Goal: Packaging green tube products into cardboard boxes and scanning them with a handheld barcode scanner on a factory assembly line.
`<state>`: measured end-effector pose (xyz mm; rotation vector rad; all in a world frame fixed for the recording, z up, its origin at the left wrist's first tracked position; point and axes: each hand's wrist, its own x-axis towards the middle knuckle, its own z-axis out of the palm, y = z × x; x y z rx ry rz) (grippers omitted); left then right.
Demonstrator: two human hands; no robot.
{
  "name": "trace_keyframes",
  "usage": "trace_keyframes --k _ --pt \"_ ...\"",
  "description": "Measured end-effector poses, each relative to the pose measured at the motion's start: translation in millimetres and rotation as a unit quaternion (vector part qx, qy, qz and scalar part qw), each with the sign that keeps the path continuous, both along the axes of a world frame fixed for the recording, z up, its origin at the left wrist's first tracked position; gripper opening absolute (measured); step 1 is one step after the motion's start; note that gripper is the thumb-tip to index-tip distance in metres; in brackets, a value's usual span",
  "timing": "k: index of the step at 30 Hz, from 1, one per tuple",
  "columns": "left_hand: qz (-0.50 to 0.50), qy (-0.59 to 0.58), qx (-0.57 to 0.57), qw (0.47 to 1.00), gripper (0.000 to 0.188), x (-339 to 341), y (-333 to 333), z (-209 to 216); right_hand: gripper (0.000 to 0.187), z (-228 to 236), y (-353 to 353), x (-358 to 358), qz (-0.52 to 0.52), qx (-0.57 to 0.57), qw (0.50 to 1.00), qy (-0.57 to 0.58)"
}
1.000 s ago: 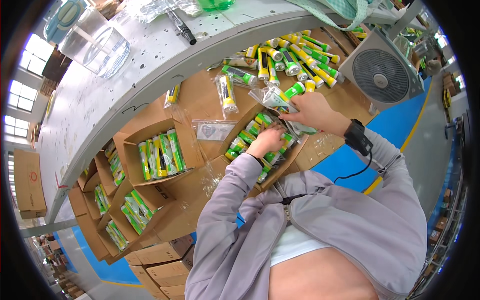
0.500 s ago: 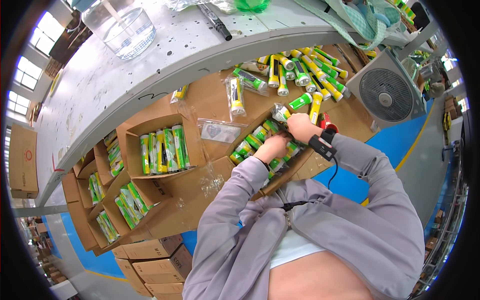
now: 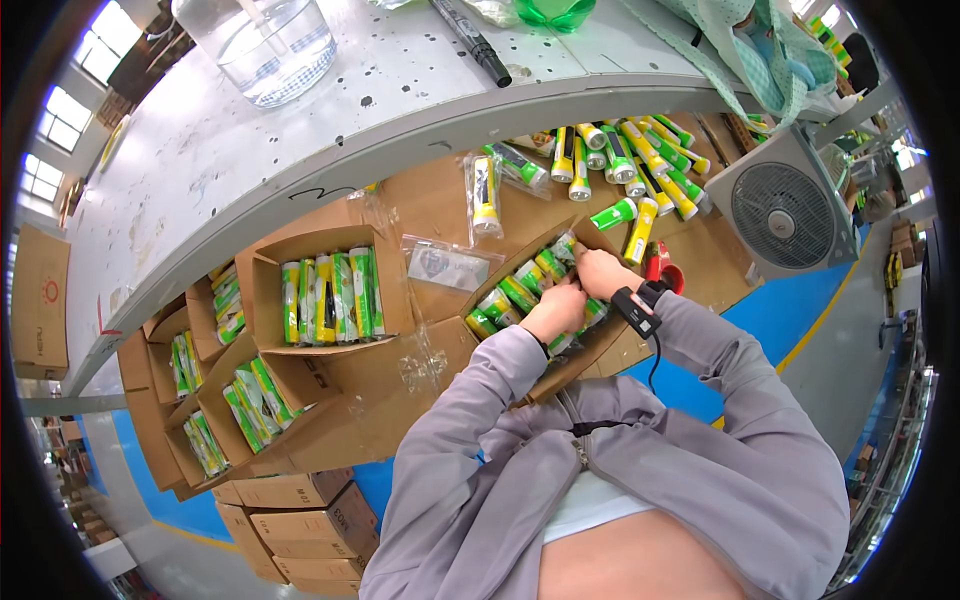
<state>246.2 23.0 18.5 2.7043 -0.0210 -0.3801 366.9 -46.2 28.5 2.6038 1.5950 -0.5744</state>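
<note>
In front of me, an open cardboard box [image 3: 576,367] is packed with green and yellow flashlights in clear bags. Both my hands reach into it, close together. My right hand [image 3: 603,273] is closed at the far right corner, its fingertips against a bagged flashlight [image 3: 564,246]. Fingers curled, my left hand [image 3: 557,311] rests low among the bagged flashlights [image 3: 517,292] in the middle; what it grips is hidden beneath it. Just beyond the box lie a loose green flashlight [image 3: 613,215] and a yellow one [image 3: 641,232].
Loose flashlights [image 3: 655,150] are heaped beyond the box, beside a grey fan [image 3: 781,205]. A red tape dispenser [image 3: 662,268] sits right of my hand. Filled cartons [image 3: 327,349] stand left. A shelf [image 3: 400,115] overhangs the far side, holding a water container [image 3: 275,60] and marker [image 3: 478,45].
My right hand has moved down and left, deeper into the box, and the bagged flashlight by it sits lower. My left hand has shifted slightly nearer me. The whole view has shifted a little.
</note>
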Motion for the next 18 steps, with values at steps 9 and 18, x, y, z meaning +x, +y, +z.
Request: trace_keyframes --k 9,18 --pt "0.003 0.111 -0.161 0.981 0.039 -34 -14 70 0.044 -15 21 -2 -0.079 -0.090 0.993 0.020" --pt "0.358 -0.284 -0.052 0.888 0.053 -109 -39 91 0.035 -90 -14 49 0.036 -0.074 0.996 -0.038"
